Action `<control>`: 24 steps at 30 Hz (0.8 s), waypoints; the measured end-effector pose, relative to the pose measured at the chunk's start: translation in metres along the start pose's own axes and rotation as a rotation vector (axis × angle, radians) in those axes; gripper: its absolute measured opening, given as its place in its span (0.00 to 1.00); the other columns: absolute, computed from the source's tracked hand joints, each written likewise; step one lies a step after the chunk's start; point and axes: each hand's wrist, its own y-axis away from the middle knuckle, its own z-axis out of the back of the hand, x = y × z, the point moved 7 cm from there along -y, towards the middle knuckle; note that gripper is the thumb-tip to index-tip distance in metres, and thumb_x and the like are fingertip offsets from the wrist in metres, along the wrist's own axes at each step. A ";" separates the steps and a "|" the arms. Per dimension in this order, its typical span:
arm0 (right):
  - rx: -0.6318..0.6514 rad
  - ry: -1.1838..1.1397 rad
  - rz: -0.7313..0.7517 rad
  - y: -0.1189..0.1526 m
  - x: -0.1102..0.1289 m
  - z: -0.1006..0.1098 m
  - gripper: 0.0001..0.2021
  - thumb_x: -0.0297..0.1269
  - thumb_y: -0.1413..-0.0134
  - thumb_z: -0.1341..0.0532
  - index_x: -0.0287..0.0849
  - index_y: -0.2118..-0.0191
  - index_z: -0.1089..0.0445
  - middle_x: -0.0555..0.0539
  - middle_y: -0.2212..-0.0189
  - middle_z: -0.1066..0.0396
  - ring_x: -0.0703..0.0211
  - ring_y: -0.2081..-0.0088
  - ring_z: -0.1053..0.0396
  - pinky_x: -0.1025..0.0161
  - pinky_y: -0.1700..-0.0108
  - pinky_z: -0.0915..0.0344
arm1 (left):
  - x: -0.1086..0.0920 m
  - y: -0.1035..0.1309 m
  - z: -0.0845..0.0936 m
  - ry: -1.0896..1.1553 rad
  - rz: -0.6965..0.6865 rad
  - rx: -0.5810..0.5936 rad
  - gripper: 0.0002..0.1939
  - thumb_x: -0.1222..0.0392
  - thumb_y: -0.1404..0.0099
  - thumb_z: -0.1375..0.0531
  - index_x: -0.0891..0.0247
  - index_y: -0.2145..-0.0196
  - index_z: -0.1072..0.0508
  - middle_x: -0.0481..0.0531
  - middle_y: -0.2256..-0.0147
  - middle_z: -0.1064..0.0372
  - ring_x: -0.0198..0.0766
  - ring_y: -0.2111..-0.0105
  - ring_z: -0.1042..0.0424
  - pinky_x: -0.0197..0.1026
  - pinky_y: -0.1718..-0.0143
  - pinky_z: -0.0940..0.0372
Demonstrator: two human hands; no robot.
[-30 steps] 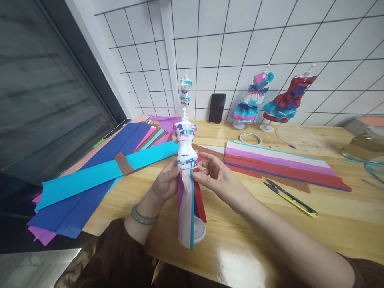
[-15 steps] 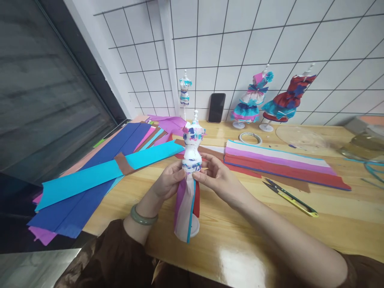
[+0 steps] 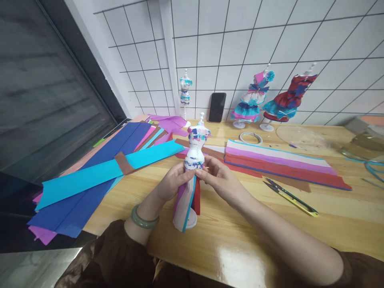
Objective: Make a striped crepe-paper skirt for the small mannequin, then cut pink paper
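A small white dress form (image 3: 196,151) with scraps of coloured paper at its bust and waist stands between my hands, tilted a little to the right. Strips of white, purple, blue and red crepe paper (image 3: 186,200) hang from its waist over the round base. My left hand (image 3: 173,181) pinches the paper at the left of the waist, thumb in front. On the other side, my right hand (image 3: 216,178) presses the strip edge with thumb and fingers. The two thumbs nearly meet at the front.
Layered crepe strips (image 3: 285,164) and yellow-handled snips (image 3: 291,197) lie at the right. Behind are a tape roll (image 3: 251,138), a phone (image 3: 217,107) and dressed forms (image 3: 250,100). Blue and turquoise paper (image 3: 84,176) covers the left; a clear container (image 3: 366,142) stands far right.
The dress form's top has shifted right and its base slightly up and left, so it leans more. My left thumb has moved right, closer to my right thumb.
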 end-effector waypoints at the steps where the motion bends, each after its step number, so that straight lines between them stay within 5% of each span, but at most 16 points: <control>1: 0.000 0.006 0.002 0.000 0.000 0.000 0.18 0.43 0.51 0.38 0.43 0.55 0.36 0.46 0.57 0.34 0.61 0.62 0.36 0.63 0.64 0.39 | 0.000 0.000 0.000 -0.012 -0.001 0.000 0.17 0.55 0.39 0.41 0.66 0.54 0.30 0.59 0.56 0.30 0.47 0.55 0.32 0.44 0.54 0.39; 12: 0.012 0.019 -0.025 0.000 -0.002 0.001 0.16 0.45 0.50 0.39 0.42 0.58 0.36 0.48 0.63 0.33 0.65 0.69 0.38 0.66 0.70 0.41 | 0.001 -0.001 0.003 -0.099 0.011 -0.062 0.19 0.53 0.40 0.40 0.65 0.53 0.32 0.57 0.57 0.30 0.44 0.58 0.31 0.42 0.56 0.39; 18: 0.025 -0.026 -0.076 -0.001 -0.004 0.001 0.15 0.44 0.51 0.38 0.42 0.60 0.35 0.51 0.68 0.35 0.66 0.71 0.40 0.66 0.71 0.43 | -0.001 -0.002 0.001 -0.061 -0.014 0.007 0.23 0.47 0.42 0.40 0.66 0.55 0.31 0.59 0.58 0.30 0.44 0.59 0.31 0.41 0.59 0.39; 24: 0.006 -0.044 -0.083 0.000 -0.006 0.000 0.16 0.45 0.53 0.37 0.41 0.60 0.35 0.50 0.68 0.35 0.66 0.71 0.39 0.67 0.71 0.43 | -0.001 -0.001 0.001 -0.110 -0.006 -0.093 0.18 0.51 0.38 0.44 0.67 0.57 0.30 0.56 0.64 0.29 0.40 0.66 0.30 0.40 0.64 0.38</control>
